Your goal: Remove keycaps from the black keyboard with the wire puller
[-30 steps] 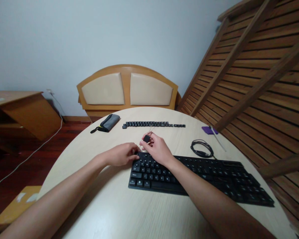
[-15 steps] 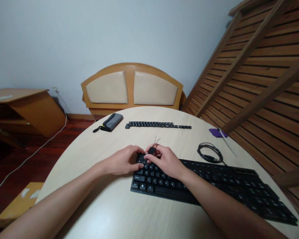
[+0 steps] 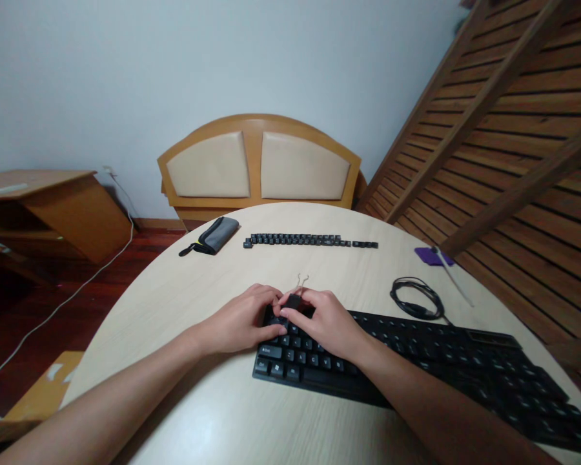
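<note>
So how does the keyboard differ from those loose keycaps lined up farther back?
The keyboard is one large body; the loose keycaps are small separate pieces in rows. The keyboard lies nearer the front; the loose keycaps sit farther back. Both are black and rest on the table.

Hands (image 3: pixel 332 323) hide part of the keyboard (image 3: pixel 438 341) (its right end is cut off).

your right hand (image 3: pixel 330 321) grips a black tool (image 3: pixel 294 301) with two thin wires pointing away, over the keyboard (image 3: pixel 430 342); your left hand (image 3: pixel 244 321) bends over the keyboard's left end. loose keys (image 3: pixel 295 239) line up farther back on the table (image 3: pixel 223 413), near a grey pouch (image 3: pixel 220 234).
</note>
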Available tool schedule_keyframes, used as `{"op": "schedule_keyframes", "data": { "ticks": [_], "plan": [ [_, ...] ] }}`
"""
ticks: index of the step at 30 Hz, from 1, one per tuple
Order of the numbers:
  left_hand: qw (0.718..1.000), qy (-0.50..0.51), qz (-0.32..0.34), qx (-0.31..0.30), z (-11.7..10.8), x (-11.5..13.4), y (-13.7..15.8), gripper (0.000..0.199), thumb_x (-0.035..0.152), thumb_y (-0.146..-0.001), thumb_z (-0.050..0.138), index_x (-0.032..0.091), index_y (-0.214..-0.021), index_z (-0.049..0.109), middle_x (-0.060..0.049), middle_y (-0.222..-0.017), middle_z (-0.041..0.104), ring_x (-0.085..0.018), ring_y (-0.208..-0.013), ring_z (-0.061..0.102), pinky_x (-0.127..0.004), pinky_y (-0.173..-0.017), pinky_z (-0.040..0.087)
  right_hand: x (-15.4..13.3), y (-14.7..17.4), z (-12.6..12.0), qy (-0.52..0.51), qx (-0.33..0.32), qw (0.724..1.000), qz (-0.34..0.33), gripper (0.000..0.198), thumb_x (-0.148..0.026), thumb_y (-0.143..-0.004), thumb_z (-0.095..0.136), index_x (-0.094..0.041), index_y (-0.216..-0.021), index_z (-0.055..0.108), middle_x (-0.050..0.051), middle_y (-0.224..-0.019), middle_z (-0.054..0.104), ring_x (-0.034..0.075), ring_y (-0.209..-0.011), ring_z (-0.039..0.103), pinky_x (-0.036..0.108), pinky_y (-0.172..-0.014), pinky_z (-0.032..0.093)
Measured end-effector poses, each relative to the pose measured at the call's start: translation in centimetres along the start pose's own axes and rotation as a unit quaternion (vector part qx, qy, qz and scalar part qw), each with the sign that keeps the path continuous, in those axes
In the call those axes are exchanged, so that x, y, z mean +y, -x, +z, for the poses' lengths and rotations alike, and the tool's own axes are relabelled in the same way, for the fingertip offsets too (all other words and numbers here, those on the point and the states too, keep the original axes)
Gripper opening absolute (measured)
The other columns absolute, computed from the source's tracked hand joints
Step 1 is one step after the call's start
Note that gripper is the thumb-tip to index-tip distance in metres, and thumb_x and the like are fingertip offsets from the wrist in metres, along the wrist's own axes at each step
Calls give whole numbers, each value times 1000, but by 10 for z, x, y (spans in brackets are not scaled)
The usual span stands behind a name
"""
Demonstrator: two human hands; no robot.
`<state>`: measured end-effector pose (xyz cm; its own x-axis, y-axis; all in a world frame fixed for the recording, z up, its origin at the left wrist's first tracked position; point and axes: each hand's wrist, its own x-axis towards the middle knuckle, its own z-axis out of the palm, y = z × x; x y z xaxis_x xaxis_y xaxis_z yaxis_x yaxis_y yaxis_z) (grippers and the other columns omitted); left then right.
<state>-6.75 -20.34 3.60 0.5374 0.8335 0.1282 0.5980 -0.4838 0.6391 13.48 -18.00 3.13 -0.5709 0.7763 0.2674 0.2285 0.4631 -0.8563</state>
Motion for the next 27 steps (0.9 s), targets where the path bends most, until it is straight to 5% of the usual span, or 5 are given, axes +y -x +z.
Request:
{"op": "schedule_keyframes", "data": {
  "ticks": [5,18,21,27],
  "plan": [
    [1000,3,-9,-6,0,2,0,15,35,-84,65,21,-83,61,-7,-120,60,-27,-115,51,-44,-98,42,7,0,2,-45,2,999,23,22,-28,-84,67,-23,-105,67,1,-98,72,18,-86,70,30,-81,53],
    [1000,-5,-24,-5,2,3,1,19,39,-85,64,20,-81,60,-8,-120,60,-26,-113,53,-42,-97,43,4,0,1,-14,-5,999,29,12,-30,-87,63,-21,-90,70,1,-86,73,18,-80,69,28,-75,52],
    [1000,-3,-18,-12,1,4,1,18,38,-85,65,20,-83,59,-8,-118,61,-26,-111,54,-41,-95,44,1,1,1,44,8,999,23,13,-29,-87,61,-22,-86,72,1,-85,73,18,-78,69,28,-74,51],
    [1000,15,-23,-2,4,2,1,21,36,-84,67,22,-98,61,-7,-119,61,-25,-113,53,-40,-98,42,3,1,0,-60,-13,998,13,14,-26,-92,56,-21,-96,68,1,-89,72,16,-84,70,26,-78,52]
  ]
}}
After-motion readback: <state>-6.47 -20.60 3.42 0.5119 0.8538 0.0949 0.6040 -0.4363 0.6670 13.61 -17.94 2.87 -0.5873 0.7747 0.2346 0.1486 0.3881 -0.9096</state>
